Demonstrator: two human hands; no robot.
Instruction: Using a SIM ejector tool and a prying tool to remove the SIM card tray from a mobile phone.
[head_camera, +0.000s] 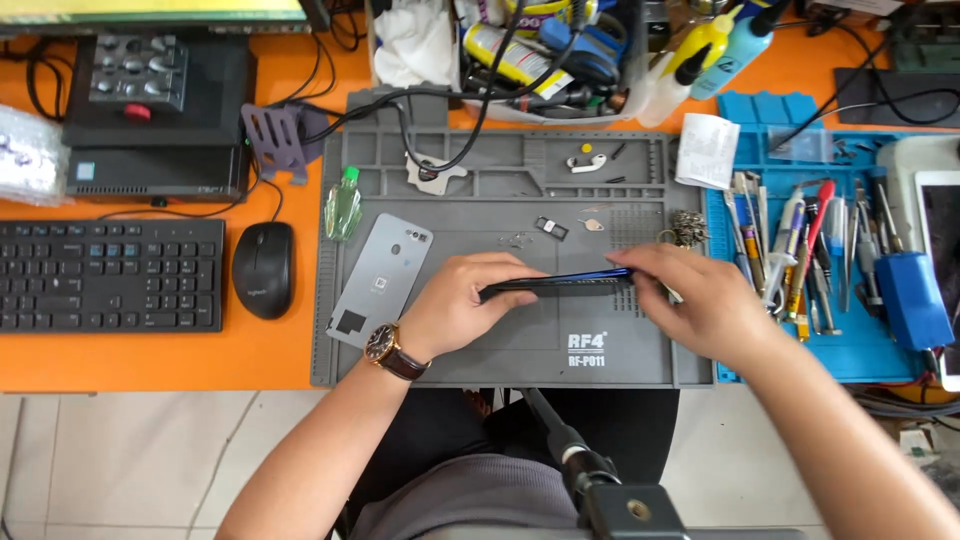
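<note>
The phone (560, 283) is held on edge above the grey mat (500, 350), its thin dark side turned up to the camera, a blue sheen along the upper rim. The left hand (455, 305) is closed around its left end, thumb and fingers pinching the two faces. The right hand (700, 300) grips the right end, fingers curled over the corner; whether it also holds a small tool there cannot be told.

Judging by its look, the phone is light, stiff and thin, with smooth faces that would slip easily. With the back cover (380, 280) off and lying just left of the left hand on the mat, it is likely fragile: the glass side and any bare parts inside would not stand squeezing or bending. The long edges and corners seem the safest places to hold, as both hands do now.

Around it on the mat lie a small green bottle (343, 205) near the cover's top end, a tiny dark part (551, 228) and some small bits behind the phone, and a white curved piece (585, 162) farther back. To the right, a blue tray (860, 350) carries a row of tools (810, 250). To the left on the orange worktop (150, 360) sit a black mouse (264, 270) and a keyboard (110, 275). A watch (385, 345) is on the left wrist.
</note>
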